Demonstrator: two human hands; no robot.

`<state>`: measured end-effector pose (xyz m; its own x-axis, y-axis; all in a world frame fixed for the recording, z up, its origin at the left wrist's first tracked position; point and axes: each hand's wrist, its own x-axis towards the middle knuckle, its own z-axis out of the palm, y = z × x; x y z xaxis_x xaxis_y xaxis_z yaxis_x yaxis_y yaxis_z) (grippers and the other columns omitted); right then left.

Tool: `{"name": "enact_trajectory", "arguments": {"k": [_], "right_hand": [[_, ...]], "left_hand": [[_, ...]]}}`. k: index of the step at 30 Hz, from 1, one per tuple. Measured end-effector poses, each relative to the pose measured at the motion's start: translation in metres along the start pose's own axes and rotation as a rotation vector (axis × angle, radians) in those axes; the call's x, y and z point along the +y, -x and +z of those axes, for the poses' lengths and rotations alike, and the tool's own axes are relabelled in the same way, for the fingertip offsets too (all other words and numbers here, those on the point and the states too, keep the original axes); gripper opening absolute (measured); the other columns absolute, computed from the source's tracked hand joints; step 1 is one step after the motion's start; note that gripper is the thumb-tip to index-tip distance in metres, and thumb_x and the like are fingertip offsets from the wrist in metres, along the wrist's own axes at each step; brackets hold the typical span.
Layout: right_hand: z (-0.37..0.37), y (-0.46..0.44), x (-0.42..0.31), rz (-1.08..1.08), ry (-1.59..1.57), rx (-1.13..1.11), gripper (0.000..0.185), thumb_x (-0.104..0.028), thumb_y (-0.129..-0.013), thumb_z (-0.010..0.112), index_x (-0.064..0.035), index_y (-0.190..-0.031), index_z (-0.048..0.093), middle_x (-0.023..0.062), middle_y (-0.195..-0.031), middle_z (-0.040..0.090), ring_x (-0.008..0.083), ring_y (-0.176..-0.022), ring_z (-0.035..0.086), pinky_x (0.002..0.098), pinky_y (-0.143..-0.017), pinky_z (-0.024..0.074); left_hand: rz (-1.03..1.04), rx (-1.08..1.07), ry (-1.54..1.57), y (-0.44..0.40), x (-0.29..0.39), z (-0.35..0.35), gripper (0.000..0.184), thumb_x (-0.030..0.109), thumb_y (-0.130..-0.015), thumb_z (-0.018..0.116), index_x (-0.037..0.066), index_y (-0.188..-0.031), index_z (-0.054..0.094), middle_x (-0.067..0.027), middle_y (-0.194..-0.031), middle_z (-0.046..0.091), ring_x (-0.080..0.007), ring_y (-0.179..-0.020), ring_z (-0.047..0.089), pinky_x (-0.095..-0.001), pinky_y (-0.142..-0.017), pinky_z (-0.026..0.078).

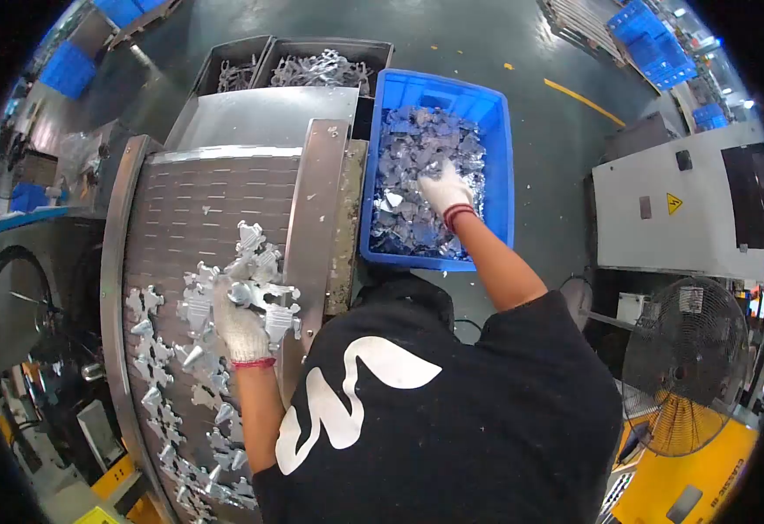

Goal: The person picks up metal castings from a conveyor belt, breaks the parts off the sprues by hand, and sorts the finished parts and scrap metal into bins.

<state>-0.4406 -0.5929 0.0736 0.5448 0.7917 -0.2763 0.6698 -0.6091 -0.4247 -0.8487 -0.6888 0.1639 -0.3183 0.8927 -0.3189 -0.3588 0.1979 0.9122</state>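
My left hand (240,327), in a white knitted glove with a red cuff, is over the conveyor belt. Its fingers are closed round a silvery metal casting (279,320), one of a cluster of branched castings there. More castings (151,349) lie in a loose row along the belt's left side. My right hand (446,189), gloved the same way, reaches into a blue plastic bin (506,175). Thumb and fingers are bent around a small shiny metal piece (434,168) on top of many grey flat pieces (408,214). The fingertips are partly hidden.
Metal side rails (314,201) border the slatted belt (225,196). Beyond its end stand dark bins with metal parts (325,68). A grey electrical cabinet (661,205) and a floor fan (686,367) are on the right. A wheel (20,297) is at the left.
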Motion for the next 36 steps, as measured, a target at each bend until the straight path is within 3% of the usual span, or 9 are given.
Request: {"name": "enact_trajectory", "arguments": {"k": [3,7,14,20,23,28,30,33,36], "right_hand": [[0.006,0.021,0.027,-0.211,-0.003,-0.029,0.047,-0.044,-0.092,0.065,-0.0113,-0.124,0.074,0.0231,-0.118,0.075,0.0435,-0.111,0.071,0.0520,-0.097,0.0553],[0.029,0.063,0.026,-1.087,0.205,0.009,0.040,-0.032,-0.086,0.072,-0.0096,-0.119,0.076,0.0187,-0.132,0.069,0.0425,-0.131,0.060,0.0503,-0.110,0.0504],[0.061,-0.026,0.032,-1.073,0.419,-0.069,0.058,-0.024,-0.087,0.070,-0.0245,-0.145,0.063,0.0152,-0.154,0.056,0.0412,-0.146,0.047,0.0496,-0.119,0.0420],[0.044,-0.096,0.006,-0.844,0.349,0.271,0.042,-0.021,-0.092,0.064,-0.0181,-0.133,0.068,0.0137,-0.138,0.067,0.0352,-0.123,0.064,0.0490,-0.104,0.0503],[0.018,-0.118,-0.035,0.085,0.251,0.181,0.053,-0.040,-0.094,0.070,-0.0110,-0.137,0.062,0.0178,-0.135,0.069,0.0391,-0.128,0.064,0.0482,-0.110,0.0506],[0.026,-0.115,-0.026,-0.661,0.249,0.386,0.043,-0.027,-0.089,0.069,-0.0127,-0.130,0.069,0.0151,-0.139,0.067,0.0391,-0.126,0.062,0.0466,-0.106,0.0509],[0.049,-0.096,-0.015,-0.895,0.338,0.030,0.047,-0.033,-0.088,0.068,-0.0156,-0.132,0.069,0.0154,-0.141,0.066,0.0396,-0.136,0.054,0.0521,-0.111,0.0460],[0.055,-0.034,0.019,-0.963,0.471,0.079,0.072,-0.044,-0.085,0.072,-0.0101,-0.148,0.060,0.0153,-0.138,0.066,0.0430,-0.140,0.049,0.0554,-0.109,0.0443],[0.045,-0.010,0.040,-0.850,0.269,0.087,0.060,-0.043,-0.089,0.072,-0.0160,-0.142,0.066,0.0161,-0.135,0.067,0.0449,-0.129,0.053,0.0564,-0.106,0.0463]], "left_hand": [[-0.173,-0.020,0.232,-0.001,-0.001,0.005,0.052,0.040,-0.109,0.049,-0.005,-0.128,0.067,-0.0162,-0.116,0.072,-0.0305,-0.100,0.071,-0.0448,-0.090,0.059],[-0.140,0.010,0.085,0.013,-0.003,0.010,0.054,0.041,-0.109,0.052,-0.006,-0.131,0.065,-0.0170,-0.120,0.071,-0.0295,-0.104,0.070,-0.0428,-0.091,0.059],[-0.160,0.066,0.154,0.023,-0.020,0.010,0.054,0.039,-0.109,0.050,-0.007,-0.132,0.065,-0.0183,-0.124,0.071,-0.0308,-0.108,0.070,-0.0436,-0.095,0.057],[-0.260,-0.044,0.425,0.032,-0.015,-0.006,0.056,0.041,-0.107,0.050,-0.008,-0.127,0.067,-0.0223,-0.107,0.073,-0.0369,-0.092,0.072,-0.0500,-0.084,0.061],[-0.269,0.161,0.423,0.037,-0.011,0.008,0.057,0.045,-0.105,0.052,-0.007,-0.125,0.065,-0.0209,-0.101,0.072,-0.0376,-0.089,0.071,-0.0487,-0.080,0.060],[-0.267,0.203,0.371,0.044,-0.009,0.018,0.047,0.041,-0.103,0.054,-0.002,-0.115,0.068,-0.0165,-0.089,0.070,-0.0344,-0.078,0.067,-0.0474,-0.074,0.058],[-0.292,0.081,0.530,0.045,-0.013,0.019,0.049,0.043,-0.105,0.049,0.000,-0.117,0.068,-0.0163,-0.091,0.070,-0.0336,-0.079,0.068,-0.0485,-0.074,0.059],[-0.288,0.115,0.469,0.042,-0.015,0.027,0.054,0.046,-0.105,0.047,-0.002,-0.123,0.065,-0.0156,-0.092,0.070,-0.0341,-0.083,0.069,-0.0495,-0.073,0.059],[-0.221,0.140,0.353,0.047,0.005,0.045,0.053,0.041,-0.105,0.049,-0.008,-0.116,0.069,-0.0110,-0.089,0.066,-0.0275,-0.082,0.068,-0.0416,-0.075,0.059]]}}
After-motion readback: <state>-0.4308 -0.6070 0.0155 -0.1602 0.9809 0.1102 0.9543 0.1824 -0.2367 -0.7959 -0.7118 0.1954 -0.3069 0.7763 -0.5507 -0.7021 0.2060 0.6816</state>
